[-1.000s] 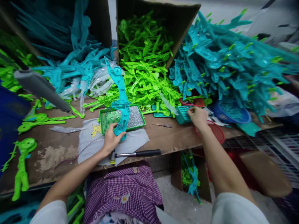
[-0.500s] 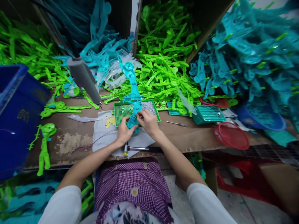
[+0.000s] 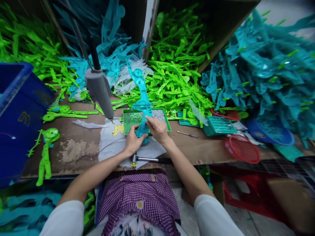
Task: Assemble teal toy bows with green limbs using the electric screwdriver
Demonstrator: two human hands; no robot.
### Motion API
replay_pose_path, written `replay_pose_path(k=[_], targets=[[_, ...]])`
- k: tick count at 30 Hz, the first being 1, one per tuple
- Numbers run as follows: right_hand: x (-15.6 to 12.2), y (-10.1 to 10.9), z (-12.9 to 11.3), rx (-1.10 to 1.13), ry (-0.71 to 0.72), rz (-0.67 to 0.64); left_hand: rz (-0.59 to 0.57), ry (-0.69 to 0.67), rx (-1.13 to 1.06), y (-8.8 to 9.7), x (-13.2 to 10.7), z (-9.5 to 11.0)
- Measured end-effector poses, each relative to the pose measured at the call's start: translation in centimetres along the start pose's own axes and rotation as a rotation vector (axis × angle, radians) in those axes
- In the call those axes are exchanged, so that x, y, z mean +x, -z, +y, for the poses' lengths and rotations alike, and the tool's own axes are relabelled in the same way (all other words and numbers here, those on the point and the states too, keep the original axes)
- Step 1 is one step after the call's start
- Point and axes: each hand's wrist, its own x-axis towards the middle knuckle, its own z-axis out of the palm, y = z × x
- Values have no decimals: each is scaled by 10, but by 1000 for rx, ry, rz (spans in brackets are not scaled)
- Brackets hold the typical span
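A translucent blue plastic part [image 3: 143, 95], long and curved, stands tilted above a green basket tray [image 3: 124, 124]. My left hand [image 3: 133, 141] is closed round its near end. My right hand [image 3: 158, 130] is at the part's right side, thumb and fingers pinched against it; whatever small thing they hold is hidden. Behind that hand, small silvery pieces [image 3: 159, 114] fill the tray's right side. Under my hands lies a pale cloth [image 3: 105, 141] with a yellow cartoon figure. A hammer [image 3: 150, 159] lies across the cloth's near edge.
A grey powered screwdriver [image 3: 99, 93] hangs left of the tray. Green plastic parts [image 3: 172, 82] and blue parts [image 3: 258, 62] are heaped behind and right. A blue bin [image 3: 22, 121] stands left. A small screwdriver [image 3: 187, 134], teal basket [image 3: 219, 125] and red basket [image 3: 242, 149] sit right.
My right hand's fingertips have shifted slightly up along the blue part, while my left hand keeps its hold. The hanging screwdriver appears further right and lower, and the whole view has shifted a little.
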Motion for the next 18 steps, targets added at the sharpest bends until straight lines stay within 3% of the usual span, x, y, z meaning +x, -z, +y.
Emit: replay_pose_path(k=[5,11,14,16,18], targets=[[-8,-11,7,48,-29,-11,9,-29,-13,0,0,0],[-19,-2,-11,-5,-130,-193,52,-65,-9,1,-1,-1],[-30,17,-28,-80,-93,-244,43,-83,-3,2,0,-3],[-38,38,-25,-128,-96,-162,37,-75,5,2,0,-5],[-47,68,-1,-208,-233,11,48,-52,14,2,1,-7]])
